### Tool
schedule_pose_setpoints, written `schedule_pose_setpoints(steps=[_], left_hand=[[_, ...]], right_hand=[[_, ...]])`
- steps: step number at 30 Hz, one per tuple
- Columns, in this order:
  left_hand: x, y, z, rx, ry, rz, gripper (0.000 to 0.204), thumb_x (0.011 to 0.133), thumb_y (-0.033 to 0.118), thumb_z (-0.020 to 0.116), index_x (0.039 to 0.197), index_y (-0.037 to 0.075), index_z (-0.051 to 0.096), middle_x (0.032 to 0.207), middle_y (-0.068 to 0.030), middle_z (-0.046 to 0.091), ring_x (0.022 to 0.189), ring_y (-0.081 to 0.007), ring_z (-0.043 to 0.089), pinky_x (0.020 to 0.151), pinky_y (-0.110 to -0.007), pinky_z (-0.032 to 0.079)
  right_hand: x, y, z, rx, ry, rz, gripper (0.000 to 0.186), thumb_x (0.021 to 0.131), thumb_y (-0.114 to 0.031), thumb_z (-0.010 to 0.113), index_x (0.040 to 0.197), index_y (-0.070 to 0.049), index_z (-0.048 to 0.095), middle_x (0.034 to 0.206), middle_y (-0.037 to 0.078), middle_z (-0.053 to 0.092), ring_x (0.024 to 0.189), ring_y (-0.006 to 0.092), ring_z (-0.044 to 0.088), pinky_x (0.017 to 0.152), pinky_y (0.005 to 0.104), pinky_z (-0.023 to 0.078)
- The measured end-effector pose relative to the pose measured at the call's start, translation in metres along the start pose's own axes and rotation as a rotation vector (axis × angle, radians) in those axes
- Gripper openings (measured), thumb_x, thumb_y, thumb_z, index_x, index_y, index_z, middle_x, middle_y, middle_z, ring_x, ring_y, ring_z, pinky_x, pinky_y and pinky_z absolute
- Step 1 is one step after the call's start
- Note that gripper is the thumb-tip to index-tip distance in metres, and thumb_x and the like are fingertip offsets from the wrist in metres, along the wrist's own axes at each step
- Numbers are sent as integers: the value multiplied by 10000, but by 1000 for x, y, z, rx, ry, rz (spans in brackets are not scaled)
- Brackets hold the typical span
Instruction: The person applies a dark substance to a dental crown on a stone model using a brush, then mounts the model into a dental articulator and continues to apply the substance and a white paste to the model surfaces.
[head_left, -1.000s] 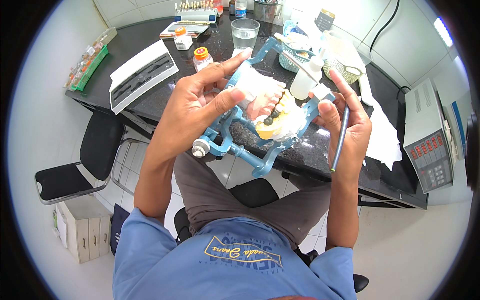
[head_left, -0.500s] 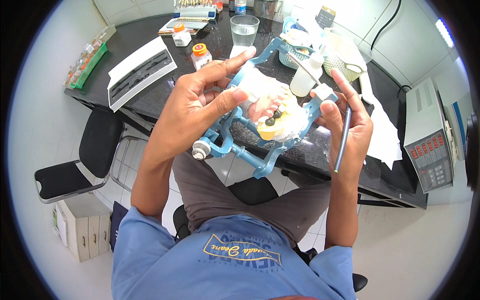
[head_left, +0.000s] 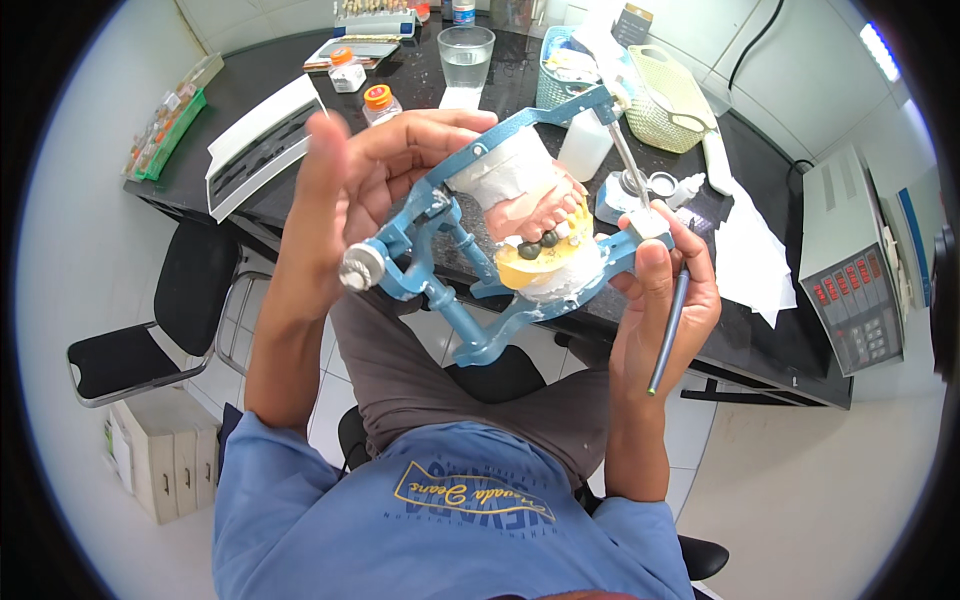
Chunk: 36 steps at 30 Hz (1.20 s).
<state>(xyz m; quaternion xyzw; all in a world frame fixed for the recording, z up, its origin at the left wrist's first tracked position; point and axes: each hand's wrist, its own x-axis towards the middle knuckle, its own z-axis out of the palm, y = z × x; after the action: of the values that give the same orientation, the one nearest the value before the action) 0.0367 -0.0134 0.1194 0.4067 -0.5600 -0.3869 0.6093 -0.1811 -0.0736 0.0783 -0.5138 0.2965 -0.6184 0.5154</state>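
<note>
Bridging both hands [head_left: 350,188] [head_left: 640,335], the articulator [head_left: 490,143] overlaps the counter edge [head_left: 780,380] in view.

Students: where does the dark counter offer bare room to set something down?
Bare: between green tray and white case; narrowly between glass and blue basket; between white sheet and machine. Crowded: around white bottle and small containers.

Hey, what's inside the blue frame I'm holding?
Inside the blue frame: a pink toothed cast and a yellow cast with dark teeth, both backed by white plaster. The casts' own bodies hide their far sides.

Blue articulator [head_left: 515,322] between both hands [head_left: 345,215]
</note>
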Motion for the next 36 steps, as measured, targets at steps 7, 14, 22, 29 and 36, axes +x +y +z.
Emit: schedule_pose_setpoints(steps=[7, 14, 22, 29, 36], left_hand=[[-16, -11, 17, 199, -5, 172, 1198, 612, 929, 382, 1260, -74, 483, 1305, -204, 446, 1216, -270, 463, 1041, -389, 338], [-26, -35, 16, 252, -109, 493, 1595, 211, 875, 672, 1453, 21, 152, 1379, -309, 362, 1319, -397, 353, 1096, -495, 259], [-65, 5, 76, 837, 382, 740, 1502, 404, 822, 708, 1477, 49, -5, 1459, -350, 156, 1377, -453, 177, 1094, -530, 201], [-57, 15, 115, 1600, 343, 200, 1217, 561, 483, 822, 1486, 83, 140, 1510, -190, 223, 1412, -429, 48, 1019, -686, 62], [-55, 38, 80, 1318, 212, 347, 1167, 594, 587, 760, 1466, 53, 197, 1461, -173, 327, 1385, -382, 209, 1071, -608, 134]], right_hand=[[-19, 7, -6, 126, 84, 42, 334, 857, -115, 679, 1126, 53, 575, 931, 135, 655, 827, 132, 646, 658, 247, 567], [-28, 5, -13, 209, 142, 4, 344, 876, -147, 648, 1135, 52, 540, 992, 190, 639, 883, 188, 662, 640, 267, 588], [-32, 1, -15, 271, 208, 6, 347, 861, -108, 668, 1134, 71, 550, 958, 161, 649, 834, 149, 654, 634, 243, 570], [-37, 4, -13, 219, 233, -80, 330, 862, -95, 662, 1127, 68, 551, 958, 158, 646, 840, 148, 654, 643, 243, 575], [-37, 7, -22, 181, 205, -65, 334, 857, -93, 665, 1126, 70, 553, 974, 165, 640, 868, 162, 657, 665, 243, 578]])
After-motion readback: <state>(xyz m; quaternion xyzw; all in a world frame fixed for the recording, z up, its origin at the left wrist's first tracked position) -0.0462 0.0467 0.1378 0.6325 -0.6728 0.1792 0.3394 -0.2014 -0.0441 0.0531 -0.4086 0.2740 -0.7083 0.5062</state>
